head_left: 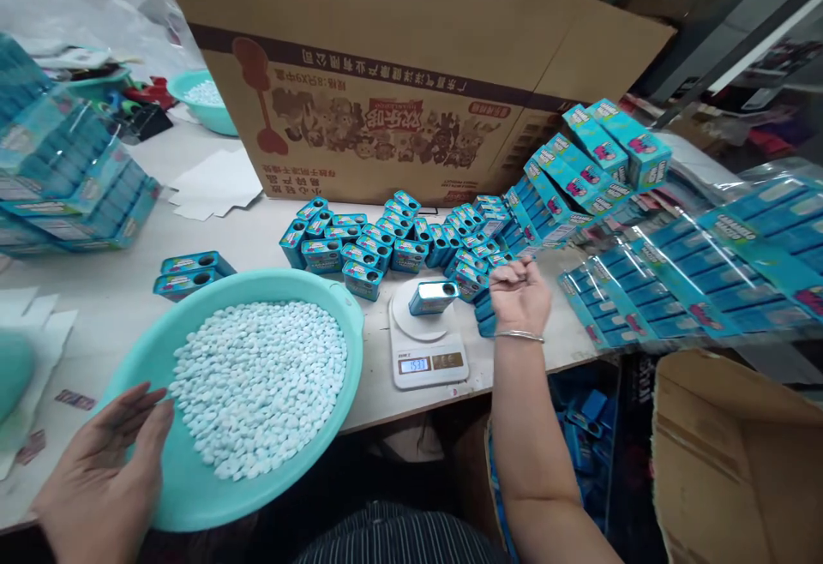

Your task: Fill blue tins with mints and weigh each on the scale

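My left hand point(112, 470) is at the near left rim of a turquoise basin point(138, 367), its fingers stretched out and holding nothing. Small pale blue tablets point(263, 384) fill much of the basin. My right hand point(519, 291) is raised over the table with its fingers curled in. It is beside the cluster of small blue tins, and what it holds, if anything, is hidden. Left of it stands a white digital scale point(399, 357) with a lit display that seems to read 153.7. One blue tin point(433, 297) with a round hole in its top rests on the scale plate.
Several blue tins point(323, 254) crowd together behind the scale. Two more tins point(193, 273) lie behind the basin. A large cardboard carton point(386, 41) walls the back. Stacked blue packs point(694, 264) stand right, others point(70, 178) left. An open box point(726, 453) is lower right.
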Demonstrator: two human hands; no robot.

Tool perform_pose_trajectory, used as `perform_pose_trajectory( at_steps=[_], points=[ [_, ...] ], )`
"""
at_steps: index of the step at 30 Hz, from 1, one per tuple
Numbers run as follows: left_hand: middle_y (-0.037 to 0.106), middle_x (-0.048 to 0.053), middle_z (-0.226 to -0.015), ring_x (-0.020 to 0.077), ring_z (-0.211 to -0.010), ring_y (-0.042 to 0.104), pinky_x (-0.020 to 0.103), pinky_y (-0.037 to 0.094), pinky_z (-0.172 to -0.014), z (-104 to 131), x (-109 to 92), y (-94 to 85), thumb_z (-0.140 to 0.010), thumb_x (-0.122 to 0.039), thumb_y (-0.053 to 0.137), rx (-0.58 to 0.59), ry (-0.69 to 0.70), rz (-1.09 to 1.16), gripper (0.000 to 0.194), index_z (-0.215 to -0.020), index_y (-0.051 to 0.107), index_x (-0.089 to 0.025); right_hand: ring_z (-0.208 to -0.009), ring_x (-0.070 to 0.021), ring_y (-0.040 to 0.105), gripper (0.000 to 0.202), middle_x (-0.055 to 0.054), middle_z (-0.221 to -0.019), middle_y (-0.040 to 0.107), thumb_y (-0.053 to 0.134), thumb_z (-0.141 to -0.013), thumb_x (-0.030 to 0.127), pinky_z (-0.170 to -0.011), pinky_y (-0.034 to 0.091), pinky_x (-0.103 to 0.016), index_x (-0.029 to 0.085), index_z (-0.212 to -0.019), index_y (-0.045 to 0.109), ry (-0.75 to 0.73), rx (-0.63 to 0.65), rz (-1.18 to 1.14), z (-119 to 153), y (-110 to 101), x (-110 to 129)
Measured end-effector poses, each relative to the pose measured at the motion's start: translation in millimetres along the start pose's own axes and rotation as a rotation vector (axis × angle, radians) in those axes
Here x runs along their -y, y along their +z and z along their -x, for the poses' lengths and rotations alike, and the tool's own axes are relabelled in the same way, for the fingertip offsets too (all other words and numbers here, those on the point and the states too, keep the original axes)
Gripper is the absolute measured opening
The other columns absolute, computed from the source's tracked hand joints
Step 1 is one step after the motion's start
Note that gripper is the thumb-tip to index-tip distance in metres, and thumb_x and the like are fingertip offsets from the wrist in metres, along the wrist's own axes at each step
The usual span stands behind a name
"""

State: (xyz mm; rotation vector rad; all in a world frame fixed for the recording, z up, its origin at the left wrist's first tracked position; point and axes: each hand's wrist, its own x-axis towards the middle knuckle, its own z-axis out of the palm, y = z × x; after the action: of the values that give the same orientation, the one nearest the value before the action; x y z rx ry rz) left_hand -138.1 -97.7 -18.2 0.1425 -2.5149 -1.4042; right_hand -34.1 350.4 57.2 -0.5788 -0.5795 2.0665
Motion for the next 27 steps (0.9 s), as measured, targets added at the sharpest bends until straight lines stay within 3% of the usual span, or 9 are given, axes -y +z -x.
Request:
perform_pose_trajectory(
  at_steps=[3, 8, 11, 14, 18, 22, 27],
  points=[
    [0.074, -0.001, -0.098, 0.0289, -0.095, 0.070, 0.052, 0.052, -0.099, 10.7, -27.1, -2.2, -0.065, -0.050, 0.073, 0.009, -0.059, 0.040, 0.045, -0.104, 0.069, -0.028, -0.042, -0.0044, 0.034, 0.020, 0.010, -0.055, 0.033, 0.045, -0.094, 0.018, -0.046, 0.037, -0.016, 0.020, -0.074, 0.048, -0.044, -0.001, -0.008, 9.1, -14.5, 19.1],
    [0.075, 0.002, -0.096, 0.0296, -0.095, 0.070, 0.051, 0.051, -0.099, 11.4, -40.2, -5.1, -0.062, -0.049, 0.072, 0.004, -0.079, 0.040, 0.046, -0.102, 0.071, -0.025, -0.041, -0.0046, 0.034, 0.026, 0.009, -0.054, 0.033, 0.038, -0.095, 0.019, -0.044, 0.037, -0.016, 0.019, -0.072, 0.048, -0.057, -0.128, -0.029, 31.4, -43.2, 31.5],
    [0.074, 0.003, -0.098, 0.0280, -0.092, 0.070, 0.049, 0.052, -0.097, 6.0, -55.6, -0.1, -0.064, -0.047, 0.072, 0.034, 0.003, 0.065, 0.048, -0.107, 0.070, -0.024, -0.043, -0.0057, 0.037, 0.033, 0.007, -0.056, 0.036, 0.032, -0.098, 0.028, -0.044, 0.039, -0.017, 0.018, -0.072, 0.049, -0.064, -0.195, -0.064, 42.5, -58.9, 34.0],
    [0.073, 0.004, -0.100, 0.0239, -0.089, 0.070, 0.045, 0.055, -0.092, -1.3, -83.8, 16.7, -0.071, -0.045, 0.069, 0.197, 0.189, 0.126, 0.047, -0.112, 0.066, -0.023, -0.043, -0.0065, 0.037, 0.039, 0.006, -0.055, 0.037, 0.025, -0.099, 0.030, -0.043, 0.039, -0.018, 0.018, -0.071, 0.050, -0.076, -0.241, -0.098, 50.1, -68.5, 33.3],
    [0.070, 0.006, -0.107, 0.0201, -0.091, 0.068, 0.038, 0.056, -0.086, -3.9, -131.5, 62.1, -0.080, -0.044, 0.062, 0.563, 0.483, 0.107, 0.047, -0.120, 0.059, -0.021, -0.043, -0.0051, 0.037, 0.028, 0.008, -0.055, 0.037, 0.035, -0.097, 0.023, -0.043, 0.037, -0.015, 0.018, -0.075, 0.051, -0.015, -0.195, -0.049, 52.5, -67.4, 22.8],
    [0.062, 0.010, -0.126, 0.0230, -0.109, 0.063, 0.041, 0.051, -0.096, 12.8, -169.4, 128.9, -0.082, -0.039, 0.062, 0.836, 0.763, 0.034, 0.053, -0.130, 0.050, -0.019, -0.044, -0.0043, 0.040, 0.020, 0.008, -0.057, 0.040, 0.045, -0.094, 0.023, -0.045, 0.039, -0.015, 0.019, -0.075, 0.049, 0.028, -0.170, -0.028, 44.8, -58.7, 6.0],
    [0.048, 0.019, -0.142, 0.0322, -0.132, 0.045, 0.044, 0.040, -0.107, 44.4, -184.8, 206.8, -0.071, -0.027, 0.075, 1.001, 0.881, -0.242, 0.075, -0.137, 0.041, -0.012, -0.049, -0.0054, 0.050, 0.013, 0.008, -0.059, 0.049, 0.059, -0.083, 0.020, -0.052, 0.049, -0.018, 0.021, -0.075, 0.049, 0.010, -0.187, 0.007, 35.6, -59.7, -18.7]
  ],
)
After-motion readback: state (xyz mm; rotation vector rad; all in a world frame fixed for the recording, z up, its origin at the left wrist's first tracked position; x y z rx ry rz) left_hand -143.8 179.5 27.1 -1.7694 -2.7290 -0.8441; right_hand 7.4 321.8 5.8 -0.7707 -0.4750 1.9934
